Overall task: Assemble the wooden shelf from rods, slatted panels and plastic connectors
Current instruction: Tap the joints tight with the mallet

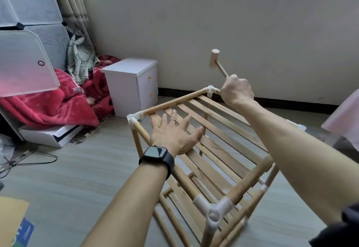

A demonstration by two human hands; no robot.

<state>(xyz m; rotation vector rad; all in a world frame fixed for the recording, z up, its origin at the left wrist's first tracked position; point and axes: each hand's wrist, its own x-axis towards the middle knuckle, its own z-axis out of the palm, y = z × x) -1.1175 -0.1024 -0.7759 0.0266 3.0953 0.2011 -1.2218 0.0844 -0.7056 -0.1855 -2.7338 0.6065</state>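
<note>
The wooden shelf (219, 149) stands on the floor with its top slatted panel (229, 138) framed by rods and white plastic connectors. My left hand (174, 132) lies flat with spread fingers on the slats near the far left corner connector (134, 119). My right hand (237, 91) grips the handle of a small wooden mallet (214, 59), raised above the far right corner connector (211, 89). A near corner connector (213, 210) is close to the camera, and a lower slatted panel (180, 208) shows beneath.
A white bedside cabinet (132, 85) stands against the wall behind the shelf. Red blankets (50, 102) and a plastic cube wardrobe (25, 32) fill the left side. A wire hanger (33, 159) lies on the floor at left, cardboard (11, 219) at bottom left.
</note>
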